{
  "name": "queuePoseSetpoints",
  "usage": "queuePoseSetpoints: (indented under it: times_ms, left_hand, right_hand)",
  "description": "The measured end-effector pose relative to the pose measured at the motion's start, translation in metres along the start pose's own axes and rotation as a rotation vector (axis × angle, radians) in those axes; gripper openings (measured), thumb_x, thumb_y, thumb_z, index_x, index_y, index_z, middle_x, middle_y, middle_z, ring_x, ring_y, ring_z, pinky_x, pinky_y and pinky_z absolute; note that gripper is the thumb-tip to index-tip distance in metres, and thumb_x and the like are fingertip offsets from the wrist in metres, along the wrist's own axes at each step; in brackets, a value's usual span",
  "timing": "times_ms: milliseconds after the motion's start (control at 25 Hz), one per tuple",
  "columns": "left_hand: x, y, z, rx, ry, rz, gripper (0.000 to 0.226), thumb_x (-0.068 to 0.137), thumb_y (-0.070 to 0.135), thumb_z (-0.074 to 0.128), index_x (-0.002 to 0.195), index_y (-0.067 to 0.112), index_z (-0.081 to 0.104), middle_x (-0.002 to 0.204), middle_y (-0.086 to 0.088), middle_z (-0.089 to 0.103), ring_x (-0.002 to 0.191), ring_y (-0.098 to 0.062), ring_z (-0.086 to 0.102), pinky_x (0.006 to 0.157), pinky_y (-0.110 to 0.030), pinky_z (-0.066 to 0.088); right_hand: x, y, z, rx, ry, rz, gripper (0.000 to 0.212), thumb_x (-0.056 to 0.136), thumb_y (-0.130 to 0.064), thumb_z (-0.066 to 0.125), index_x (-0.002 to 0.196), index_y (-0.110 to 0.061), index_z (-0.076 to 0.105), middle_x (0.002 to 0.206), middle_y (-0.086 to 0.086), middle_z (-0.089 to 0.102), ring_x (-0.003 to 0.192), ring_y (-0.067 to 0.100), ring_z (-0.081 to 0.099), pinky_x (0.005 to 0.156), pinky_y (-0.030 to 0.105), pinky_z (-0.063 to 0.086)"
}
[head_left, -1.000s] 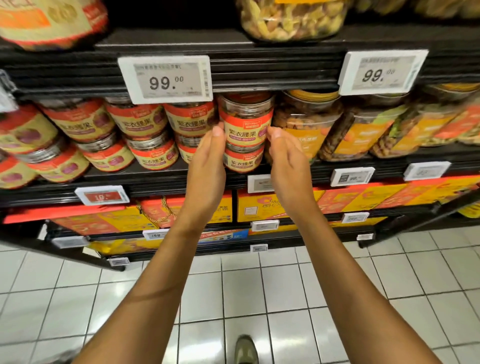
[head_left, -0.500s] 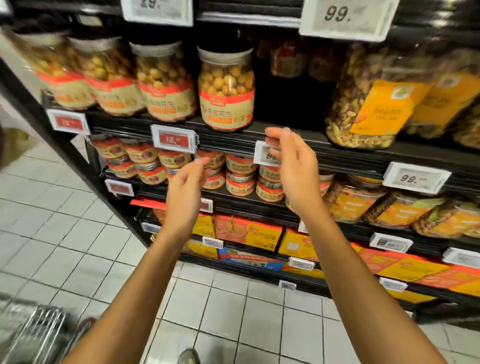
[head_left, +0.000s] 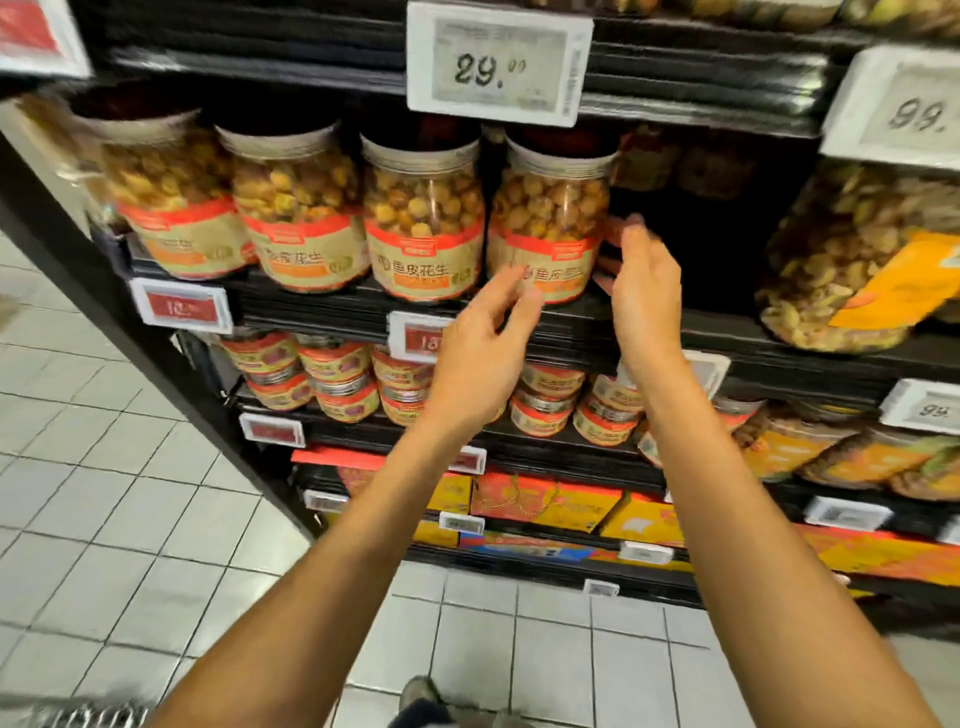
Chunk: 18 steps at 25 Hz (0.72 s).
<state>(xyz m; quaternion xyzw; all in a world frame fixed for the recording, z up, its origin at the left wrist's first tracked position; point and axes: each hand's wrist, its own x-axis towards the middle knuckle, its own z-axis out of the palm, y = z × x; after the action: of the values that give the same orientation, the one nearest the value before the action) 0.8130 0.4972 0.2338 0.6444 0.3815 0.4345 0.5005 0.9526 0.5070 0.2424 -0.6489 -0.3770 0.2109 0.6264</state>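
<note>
**Two open hands flanking a jar of coated peanuts on a shop shelf**

Head view. The clear plastic jar of coated peanuts with a red-and-tan paper label (head_left: 550, 213) stands upright on the black metal shelf (head_left: 322, 312). It is at the right end of a row of four like jars, with a dark gap in the row just to its right.

The left hand (head_left: 480, 353) is raised in front of the jar's lower label. Its fingers are loosely spread and grip nothing. The fingertips overlap the bottom edge of the label, but whether they touch it cannot be told.

The right hand (head_left: 647, 296) is held edge-on at the jar's right side, with fingers nearly straight and blurred, also gripping nothing. Contact with the jar cannot be told. The jar lies between the two hands.

The three neighbouring jars (head_left: 423, 218) stand close together to its left. Other items in view:

- A white price tag reading 29 (head_left: 498, 67) is fixed to the edge of the shelf above.
- A red price tag (head_left: 182, 309) sits on the shelf front below the leftmost jars.
- A large clear jar of mixed nuts with an orange label (head_left: 857, 260) stands at the right, well apart from the right hand.
- Small round tins with red labels (head_left: 343, 384) are stacked two high on the shelf below.
- Yellow and red cartons (head_left: 545, 504) lie lower down.
- The floor is of pale square tiles (head_left: 104, 467), with a shoe (head_left: 421, 693) at the lower edge.
</note>
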Motion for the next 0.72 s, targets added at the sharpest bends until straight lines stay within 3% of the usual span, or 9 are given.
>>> queuePoseSetpoints:
  times_ms: [80,200,280,360,440,560,720]
  left_hand:
    - [-0.001,-0.008,-0.007,-0.063,-0.078,-0.005,0.044,0.097,0.023,0.047,0.14,0.012,0.042,0.125,0.016,0.046,0.098,0.031,0.043,0.082,0.008,0.03]
    - [-0.001,-0.014,-0.017,-0.12,-0.129,-0.022,0.044,0.097,0.019,0.048,0.14,0.013,0.042,0.116,0.021,0.049,0.096,0.031,0.046,0.085,0.004,0.034]
    - [0.001,-0.011,-0.021,-0.184,-0.106,-0.066,0.039,0.096,0.016,0.049,0.135,0.012,0.047,0.107,0.021,0.056,0.095,0.02,0.055,0.093,-0.006,0.041]
    - [-0.003,-0.006,-0.028,-0.215,-0.07,-0.093,0.03,0.096,0.014,0.049,0.125,0.013,0.055,0.102,0.016,0.06,0.1,0.004,0.059,0.098,-0.018,0.044]
    - [-0.017,-0.003,-0.042,-0.224,0.013,-0.08,0.02,0.095,0.01,0.049,0.112,0.016,0.058,0.099,0.009,0.063,0.1,-0.011,0.061,0.094,-0.024,0.047]
    - [-0.067,-0.013,-0.074,-0.197,0.212,-0.142,0.015,0.092,0.007,0.053,0.102,0.016,0.06,0.091,-0.002,0.066,0.088,-0.016,0.062,0.088,-0.029,0.049]
    - [-0.191,-0.038,-0.121,-0.148,0.569,-0.353,0.016,0.094,0.005,0.047,0.098,0.015,0.06,0.083,-0.002,0.065,0.078,-0.016,0.061,0.072,-0.023,0.048]
  right_hand:
    - [-0.005,0.003,0.006,0.009,0.045,-0.02,0.028,0.095,-0.037,0.037,0.082,-0.024,0.058,0.094,-0.003,0.064,0.097,0.015,0.06,0.098,0.049,0.044]
    - [-0.014,0.009,0.01,-0.005,0.041,-0.047,0.035,0.098,-0.033,0.035,0.089,-0.008,0.058,0.101,0.014,0.062,0.103,0.024,0.059,0.097,0.049,0.045]
    - [-0.016,0.007,0.008,-0.037,0.047,-0.051,0.037,0.098,-0.032,0.032,0.09,-0.008,0.059,0.104,0.014,0.06,0.104,0.024,0.058,0.097,0.048,0.045]
    - [-0.024,0.004,0.003,-0.095,0.164,-0.106,0.039,0.096,-0.03,0.032,0.094,-0.002,0.06,0.102,0.015,0.059,0.097,0.023,0.059,0.092,0.045,0.047]
    - [-0.048,0.002,0.0,-0.019,0.183,-0.172,0.031,0.093,-0.026,0.033,0.095,-0.01,0.06,0.093,0.004,0.057,0.078,0.012,0.06,0.077,0.033,0.052]
    - [-0.105,0.018,0.013,0.103,-0.096,-0.118,0.026,0.093,-0.023,0.034,0.087,-0.019,0.059,0.077,-0.005,0.057,0.061,0.006,0.056,0.059,0.017,0.045]
    - [-0.202,0.053,0.059,0.068,-0.591,0.091,0.028,0.099,-0.014,0.035,0.085,-0.017,0.059,0.074,-0.003,0.059,0.061,0.01,0.056,0.057,0.015,0.043]
